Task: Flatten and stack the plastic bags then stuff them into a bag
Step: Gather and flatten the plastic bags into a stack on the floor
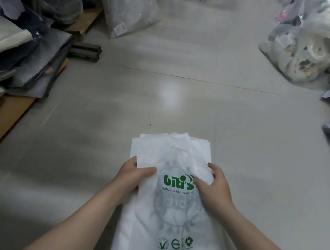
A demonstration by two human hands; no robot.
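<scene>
Head cam shows your left hand [134,172] and right hand [215,188] pinching both edges of the plastic bags [169,206] on the floor [97,138], probably squaring the stack before stuffing.

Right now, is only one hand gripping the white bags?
No, both the left hand and the right hand grip the white bags, one at each side edge.
</scene>
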